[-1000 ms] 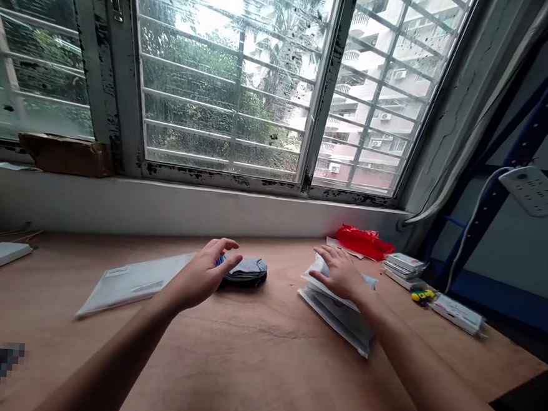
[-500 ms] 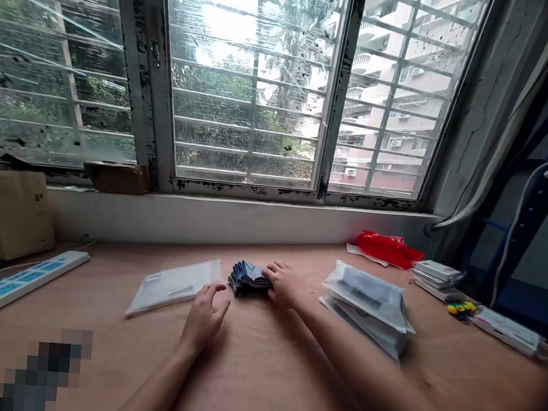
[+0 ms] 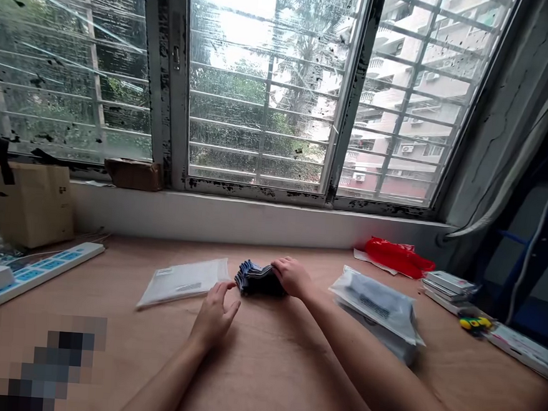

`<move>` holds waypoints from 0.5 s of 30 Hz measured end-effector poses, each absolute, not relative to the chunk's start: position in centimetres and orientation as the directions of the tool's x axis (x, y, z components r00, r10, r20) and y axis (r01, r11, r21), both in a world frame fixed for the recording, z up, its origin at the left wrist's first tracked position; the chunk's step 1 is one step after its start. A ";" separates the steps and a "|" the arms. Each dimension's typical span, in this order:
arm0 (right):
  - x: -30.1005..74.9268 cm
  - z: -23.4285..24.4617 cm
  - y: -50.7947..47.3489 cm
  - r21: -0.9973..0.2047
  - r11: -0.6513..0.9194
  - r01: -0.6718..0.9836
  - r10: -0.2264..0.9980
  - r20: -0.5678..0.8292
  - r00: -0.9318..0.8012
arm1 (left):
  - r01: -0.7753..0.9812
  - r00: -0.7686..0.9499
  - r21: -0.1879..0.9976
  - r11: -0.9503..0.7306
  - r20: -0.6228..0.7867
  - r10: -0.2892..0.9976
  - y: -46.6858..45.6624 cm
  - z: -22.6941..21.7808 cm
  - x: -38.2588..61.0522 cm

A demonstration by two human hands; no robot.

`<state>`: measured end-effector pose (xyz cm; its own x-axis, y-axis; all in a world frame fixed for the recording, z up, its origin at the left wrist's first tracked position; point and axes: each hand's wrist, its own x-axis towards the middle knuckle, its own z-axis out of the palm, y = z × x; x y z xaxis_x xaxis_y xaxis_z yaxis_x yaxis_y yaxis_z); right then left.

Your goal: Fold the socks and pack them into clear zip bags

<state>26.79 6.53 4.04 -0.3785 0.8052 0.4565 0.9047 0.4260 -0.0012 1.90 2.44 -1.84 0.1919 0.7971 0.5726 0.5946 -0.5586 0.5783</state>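
A small stack of dark folded cloth with ridged blue-and-white edges lies mid-table; its exact kind is not clear. At its right end, the fingers of my right hand are closed round the raised edge, thumb side hidden. My left hand rests to the left of the stack, thumb and fingers apart, holding nothing. Its fingertips come close to the stack's left end and to the near corner of a flat white translucent bag lying on the table.
Filled translucent bags are piled at right. Behind them lies red plastic, beside several stacked flat boxes and a yellow-black object. A power strip and cardboard box stand at left, below the window.
My right hand has tipped the stack's right end up, so its dark side faces me more. The left hand stays spread beside it. My view has turned slightly left.
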 end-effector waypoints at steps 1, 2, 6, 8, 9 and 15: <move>26.8 4.3 6.6 0.002 0.423 0.906 0.800 0.469 -0.375 | 0.596 0.188 0.581 -0.555 0.570 0.800 2.4 -1.8 1.9; 26.8 4.6 6.7 0.004 0.422 0.906 0.792 0.484 -0.371 | 0.599 0.184 0.581 -0.551 0.570 0.801 2.4 -1.8 1.8; 26.8 6.2 5.4 0.011 0.451 0.893 0.754 0.531 -0.387 | 0.598 0.194 0.524 -0.607 0.640 0.743 1.9 -1.3 1.7; 26.8 6.4 3.7 0.001 0.494 0.869 0.735 0.534 -0.419 | 0.559 0.210 0.501 -0.661 0.685 0.697 1.3 -0.9 1.9; 26.9 6.2 2.6 -0.015 0.524 0.852 0.726 0.532 -0.437 | 0.528 0.215 0.516 -0.674 0.687 0.694 1.0 -0.7 2.1; 28.1 2.1 -2.8 -0.350 0.602 0.717 0.762 0.521 -0.385 | 0.303 0.513 0.765 -0.569 0.372 0.774 -0.7 0.2 3.4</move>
